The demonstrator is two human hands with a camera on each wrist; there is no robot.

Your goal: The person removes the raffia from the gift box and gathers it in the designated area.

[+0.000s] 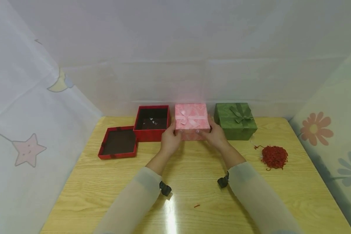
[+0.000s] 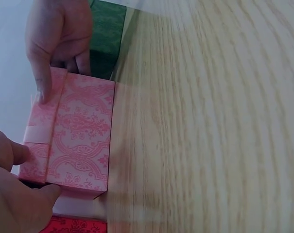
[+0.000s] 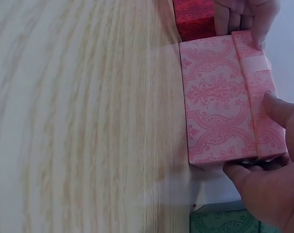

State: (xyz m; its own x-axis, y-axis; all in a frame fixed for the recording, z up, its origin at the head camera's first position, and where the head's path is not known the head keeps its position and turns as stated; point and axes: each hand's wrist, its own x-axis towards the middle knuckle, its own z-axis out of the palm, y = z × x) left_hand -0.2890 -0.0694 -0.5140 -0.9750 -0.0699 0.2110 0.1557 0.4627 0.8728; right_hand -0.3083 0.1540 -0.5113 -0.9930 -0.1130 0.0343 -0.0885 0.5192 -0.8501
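In the head view a pink gift box [image 1: 192,125] with a pale ribbon bow stands at the back of the table between two other boxes. My left hand [image 1: 170,140] grips its left side and my right hand [image 1: 217,136] its right side. Both thumbs press on the front of the lid [image 2: 37,158], while other fingers lie along the box's sides. The lid sits over the patterned body [image 3: 217,104]; whether it is fully down I cannot tell. The fingers behind the box are hidden.
Left stands an open red box [image 1: 152,135] with small pale scraps inside; its red lid [image 1: 118,143] lies upturned beside it. A green gift box [image 1: 235,130] stands right. Red shredded paper [image 1: 275,157] is heaped at the right, and one red shred [image 1: 197,205] lies near the front.
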